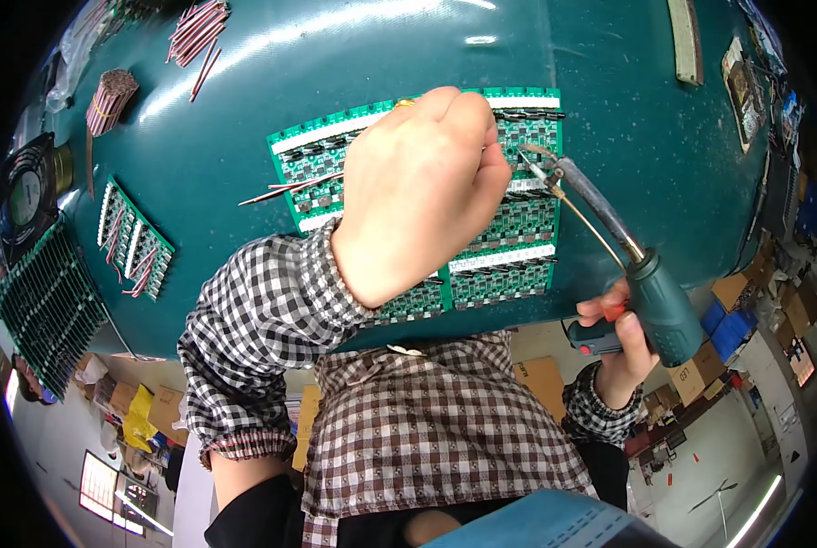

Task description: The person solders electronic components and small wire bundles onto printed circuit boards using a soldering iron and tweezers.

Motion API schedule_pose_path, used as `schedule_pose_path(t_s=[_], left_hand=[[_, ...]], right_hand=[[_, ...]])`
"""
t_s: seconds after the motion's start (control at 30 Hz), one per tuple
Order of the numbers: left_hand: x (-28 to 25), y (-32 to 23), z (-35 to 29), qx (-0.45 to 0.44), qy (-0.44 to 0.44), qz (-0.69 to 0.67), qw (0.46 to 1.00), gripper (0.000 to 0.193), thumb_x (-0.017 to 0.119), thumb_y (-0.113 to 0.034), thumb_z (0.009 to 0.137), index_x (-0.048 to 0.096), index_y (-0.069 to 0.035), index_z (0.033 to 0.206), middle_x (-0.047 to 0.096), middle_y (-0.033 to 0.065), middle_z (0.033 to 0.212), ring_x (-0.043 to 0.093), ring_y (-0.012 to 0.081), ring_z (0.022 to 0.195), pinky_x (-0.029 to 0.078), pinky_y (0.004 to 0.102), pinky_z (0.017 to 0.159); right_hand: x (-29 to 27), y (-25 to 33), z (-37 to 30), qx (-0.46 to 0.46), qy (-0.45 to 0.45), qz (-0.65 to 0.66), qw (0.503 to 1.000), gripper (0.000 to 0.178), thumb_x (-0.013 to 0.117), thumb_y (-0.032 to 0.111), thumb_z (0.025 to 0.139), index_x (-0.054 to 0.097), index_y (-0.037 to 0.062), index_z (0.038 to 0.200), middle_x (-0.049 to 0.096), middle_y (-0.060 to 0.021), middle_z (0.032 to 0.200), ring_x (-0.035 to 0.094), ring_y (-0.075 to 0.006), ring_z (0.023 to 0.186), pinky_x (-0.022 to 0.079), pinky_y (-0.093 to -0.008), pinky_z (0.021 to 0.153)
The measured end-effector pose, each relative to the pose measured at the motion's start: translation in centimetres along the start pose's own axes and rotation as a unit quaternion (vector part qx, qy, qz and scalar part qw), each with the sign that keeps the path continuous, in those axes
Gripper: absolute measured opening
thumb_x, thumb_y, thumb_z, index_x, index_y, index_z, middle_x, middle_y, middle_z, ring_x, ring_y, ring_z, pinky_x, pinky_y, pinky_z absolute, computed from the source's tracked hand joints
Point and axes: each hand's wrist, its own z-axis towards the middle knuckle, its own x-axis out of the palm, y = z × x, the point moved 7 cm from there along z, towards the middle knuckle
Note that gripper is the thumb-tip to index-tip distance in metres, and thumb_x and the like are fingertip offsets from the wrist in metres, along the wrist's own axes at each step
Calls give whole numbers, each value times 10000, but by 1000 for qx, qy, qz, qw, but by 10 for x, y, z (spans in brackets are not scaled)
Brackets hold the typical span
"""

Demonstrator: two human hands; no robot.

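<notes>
My left hand [427, 178] is closed over a green panel of circuit boards [509, 239], hiding its middle. Thin red and black wires [303, 185] stick out to the left from under that fist; their other ends and my fingertips are out of sight. My right hand [623, 342] grips a green soldering gun [662, 306] by its handle, fingers around the red trigger. The gun's metal barrel and thin feed tube reach up-left. Its tip [535, 163] is over the panel's upper right part, just right of my left fingers.
A small board with wires [136, 239] lies left on the green mat [610, 55]. Beyond it are a tied wire bundle [111, 102], loose wires [198, 35], a black fan [26, 194] and a rack of boards [50, 301]. A pale strip [685, 41] lies far right.
</notes>
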Motion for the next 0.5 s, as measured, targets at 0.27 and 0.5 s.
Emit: schedule_pose_path(t_s=[0.27, 0.5], left_hand=[[1, -1, 1, -8, 3, 3, 1000, 138, 673, -30, 685, 558, -77, 746, 504, 25, 650, 514, 185, 549, 408, 306, 509], [2, -1, 0, -14, 7, 6, 1000, 139, 673, -34, 682, 558, -79, 746, 495, 20, 643, 516, 186, 559, 407, 306, 514]], right_hand=[[8, 4, -3, -6, -6, -93, 996, 361, 612, 180, 840, 553, -94, 1067, 612, -152, 905, 664, -238, 695, 553, -306, 598], [12, 6, 0, -23, 4, -99, 995, 337, 605, 160, 844, 559, -99, 1056, 617, -156, 905, 665, -238, 696, 555, -305, 602]])
